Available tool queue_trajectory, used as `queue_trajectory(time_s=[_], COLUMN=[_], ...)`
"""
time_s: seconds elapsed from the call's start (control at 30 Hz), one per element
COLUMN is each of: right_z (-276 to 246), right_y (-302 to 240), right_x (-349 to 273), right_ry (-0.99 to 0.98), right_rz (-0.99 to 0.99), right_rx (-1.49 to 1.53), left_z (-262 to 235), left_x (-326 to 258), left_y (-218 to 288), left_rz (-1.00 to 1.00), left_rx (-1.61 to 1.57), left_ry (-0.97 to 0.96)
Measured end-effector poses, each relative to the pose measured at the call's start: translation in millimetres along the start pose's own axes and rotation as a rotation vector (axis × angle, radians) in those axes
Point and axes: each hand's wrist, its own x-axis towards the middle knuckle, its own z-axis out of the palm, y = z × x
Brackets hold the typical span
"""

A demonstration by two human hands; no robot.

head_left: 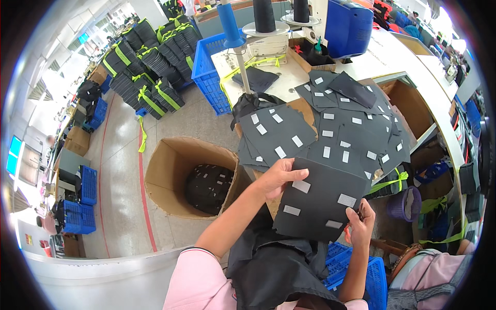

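Note:
A black fabric panel [318,199] with several small white patches is held up in front of me, tilted, between both hands. My left hand [281,178] grips its upper left edge, thumb on the face and fingers behind. At the lower right edge my right hand [360,222] is closed, its thumb on the panel. Against that palm lies a small tool with an orange part [347,234], mostly hidden by the fingers. Just beyond, a spread pile of similar black panels [356,134] covers the worktable, and a smaller stack [279,129] lies to its left.
An open cardboard box [165,178] with black pieces inside stands on the floor at left. Blue crates [209,77] and bundled black stacks with lime straps [155,57] are farther back. Thread cones [264,18] stand over the table. A purple bin [403,204] and another person's arm are at right.

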Motion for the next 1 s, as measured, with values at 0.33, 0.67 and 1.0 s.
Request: queue_trajectory(time_s=[0.33,0.67,1.0], right_z=[27.2,49.2,49.8], right_y=[-36.4,-48.2,-1.1], right_x=[1.4,-22.2,-43.2], right_ry=[-0.156,-0.051,0.191], right_rz=[-0.173,-0.432,-0.495], right_rx=[-0.478,-0.622,-0.687], left_z=[42.5,70.2,56.7], left_x=[-32.5,-53.0,-53.1], left_y=[42.6,-4.2,-48.9], left_rz=[0.147,0.297,-0.062], left_rx=[1.066,0.943,0.086], left_ry=[-0.227,0.149,0.305])
